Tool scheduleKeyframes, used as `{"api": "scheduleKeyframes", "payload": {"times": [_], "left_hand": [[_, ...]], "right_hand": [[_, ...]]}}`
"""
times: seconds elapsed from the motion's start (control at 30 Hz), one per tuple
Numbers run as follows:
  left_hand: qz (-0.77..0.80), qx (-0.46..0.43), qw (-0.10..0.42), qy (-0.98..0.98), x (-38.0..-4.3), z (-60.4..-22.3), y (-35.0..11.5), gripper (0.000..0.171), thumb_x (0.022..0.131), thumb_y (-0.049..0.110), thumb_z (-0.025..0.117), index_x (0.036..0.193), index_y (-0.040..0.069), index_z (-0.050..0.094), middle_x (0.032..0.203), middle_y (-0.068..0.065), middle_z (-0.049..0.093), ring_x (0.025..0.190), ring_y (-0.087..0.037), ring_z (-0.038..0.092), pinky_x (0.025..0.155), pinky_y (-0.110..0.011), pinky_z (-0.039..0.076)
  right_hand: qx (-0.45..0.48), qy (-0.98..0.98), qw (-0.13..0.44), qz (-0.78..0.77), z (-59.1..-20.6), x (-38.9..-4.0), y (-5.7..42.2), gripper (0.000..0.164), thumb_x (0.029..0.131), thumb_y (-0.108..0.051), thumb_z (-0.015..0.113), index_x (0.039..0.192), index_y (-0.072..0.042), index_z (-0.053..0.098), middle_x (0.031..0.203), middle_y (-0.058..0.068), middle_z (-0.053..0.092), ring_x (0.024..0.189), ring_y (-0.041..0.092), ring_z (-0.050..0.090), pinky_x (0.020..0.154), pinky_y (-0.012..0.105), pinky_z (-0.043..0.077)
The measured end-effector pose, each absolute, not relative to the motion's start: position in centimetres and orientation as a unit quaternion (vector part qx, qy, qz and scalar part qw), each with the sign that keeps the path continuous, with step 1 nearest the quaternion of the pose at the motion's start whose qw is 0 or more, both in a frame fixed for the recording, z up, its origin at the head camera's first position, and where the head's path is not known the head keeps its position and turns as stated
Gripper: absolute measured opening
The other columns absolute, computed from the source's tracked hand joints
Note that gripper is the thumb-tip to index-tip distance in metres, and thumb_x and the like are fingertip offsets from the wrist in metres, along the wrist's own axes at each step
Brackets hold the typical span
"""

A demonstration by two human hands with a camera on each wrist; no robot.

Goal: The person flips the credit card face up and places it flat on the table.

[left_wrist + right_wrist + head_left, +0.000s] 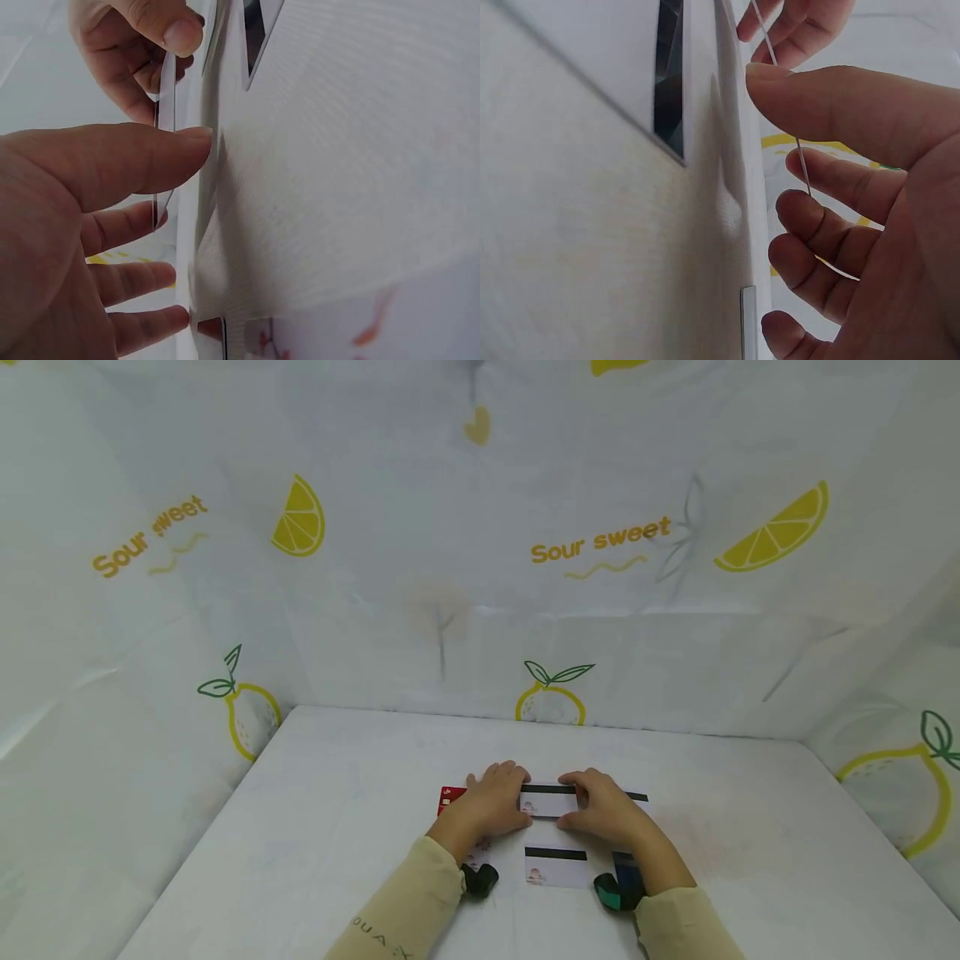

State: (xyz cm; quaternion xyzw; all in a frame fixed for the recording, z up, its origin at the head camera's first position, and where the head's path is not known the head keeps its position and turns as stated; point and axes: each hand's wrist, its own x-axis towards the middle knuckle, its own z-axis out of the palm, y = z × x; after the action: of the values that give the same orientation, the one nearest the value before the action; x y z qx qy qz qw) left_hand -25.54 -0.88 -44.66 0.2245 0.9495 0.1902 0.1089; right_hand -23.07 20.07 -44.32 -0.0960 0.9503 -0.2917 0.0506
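Note:
A white magnetic-stripe card (pixel 549 802) is held just above the white table between both hands. My left hand (pixel 491 802) grips its left end, thumb on the near edge and fingers on the far edge. At the right end my right hand (pixel 606 814) pinches it the same way. Edge-on, the card (pixel 165 97) appears tilted off the surface in the left wrist view, and the card (pixel 804 161) shows as a thin line in the right wrist view. Directly nearer the body lies a second white striped card (pixel 556 870).
A red card (pixel 451 797) and a flower-printed card (pixel 478 853) lie partly hidden by the left arm. Around the right arm, a white striped card (pixel 640 797) and a blue card (pixel 625 863) show in part. Lemon-printed cloth (pixel 390 652) hangs behind the table (pixel 337 827).

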Motion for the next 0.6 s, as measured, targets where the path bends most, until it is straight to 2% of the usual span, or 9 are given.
{"api": "scheduleKeyframes", "payload": {"times": [0.13,0.3,0.43,0.6], "left_hand": [[0.211,0.225,0.103,0.946,-25.6,-44.4,-0.9,0.054,0.085,0.033,0.074,0.133,0.018,0.052,0.141,0.001,0.049,0.138,-0.020,0.040,0.111,-0.065,0.027],[0.224,0.230,0.090,0.943,-25.5,-44.0,-0.9,0.054,0.085,0.033,0.074,0.132,0.018,0.052,0.139,0.002,0.050,0.135,-0.018,0.042,0.111,-0.060,0.030],[0.222,0.235,0.087,0.942,-25.4,-43.6,-0.8,0.054,0.084,0.034,0.075,0.131,0.018,0.053,0.138,0.003,0.051,0.134,-0.018,0.043,0.111,-0.058,0.031],[0.215,0.239,0.084,0.943,-25.3,-43.6,-0.6,0.054,0.084,0.036,0.075,0.130,0.018,0.053,0.130,0.004,0.054,0.127,-0.016,0.047,0.108,-0.054,0.035]], "right_hand": [[-0.092,0.958,0.038,-0.270,-44.1,-23.0,19.9,0.063,0.073,-0.030,0.086,0.128,-0.012,0.061,0.117,0.007,0.059,0.110,0.026,0.051,0.095,0.052,0.044],[-0.084,0.966,0.030,-0.241,-43.6,-23.0,19.5,0.067,0.075,-0.032,0.084,0.134,-0.013,0.058,0.133,0.014,0.054,0.126,0.036,0.046,0.100,0.064,0.037],[-0.098,0.967,0.019,-0.234,-43.4,-22.9,19.1,0.068,0.075,-0.031,0.085,0.134,-0.011,0.057,0.135,0.015,0.053,0.128,0.039,0.045,0.100,0.065,0.037],[-0.134,0.963,-0.003,-0.233,-43.4,-22.8,18.8,0.062,0.075,-0.026,0.085,0.129,-0.008,0.061,0.130,0.014,0.057,0.123,0.037,0.049,0.100,0.059,0.040]]}}
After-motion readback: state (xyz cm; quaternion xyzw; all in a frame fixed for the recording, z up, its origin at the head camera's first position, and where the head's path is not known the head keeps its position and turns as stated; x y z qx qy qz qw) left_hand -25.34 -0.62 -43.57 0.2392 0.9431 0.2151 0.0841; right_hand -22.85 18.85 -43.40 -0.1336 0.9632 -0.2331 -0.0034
